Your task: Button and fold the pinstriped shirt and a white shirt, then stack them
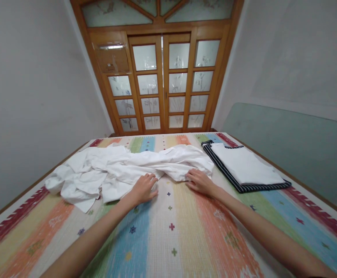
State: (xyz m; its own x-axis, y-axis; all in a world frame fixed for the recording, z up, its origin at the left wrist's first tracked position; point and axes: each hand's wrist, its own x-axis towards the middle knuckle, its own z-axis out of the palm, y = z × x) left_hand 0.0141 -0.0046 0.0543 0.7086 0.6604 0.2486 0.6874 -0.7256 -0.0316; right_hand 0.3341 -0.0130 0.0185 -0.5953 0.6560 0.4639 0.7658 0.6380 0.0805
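A crumpled white garment [130, 166] is stretched sideways over the patterned bedspread, bunched and loosely folded at its left part. My left hand [144, 188] is at the garment's near edge, around its middle. Its fingers are slightly bent, and the thumb stands apart from them. My right hand [199, 182] rests at the near edge of the garment's right part, palm down, fingers bent and a little spread over the cloth. What the fingertips touch underneath is hidden. To the right lies a folded white garment [243, 166] on a folded black garment with white stripes [226, 173].
The bedspread [168, 231] has coloured stripes and small motifs. A pale green headboard-like panel [290, 143] stands along the right side, before a wall. Beyond the far edge are wooden doors [163, 85] with glass panes. A bare wall [35, 88] rises on the left.
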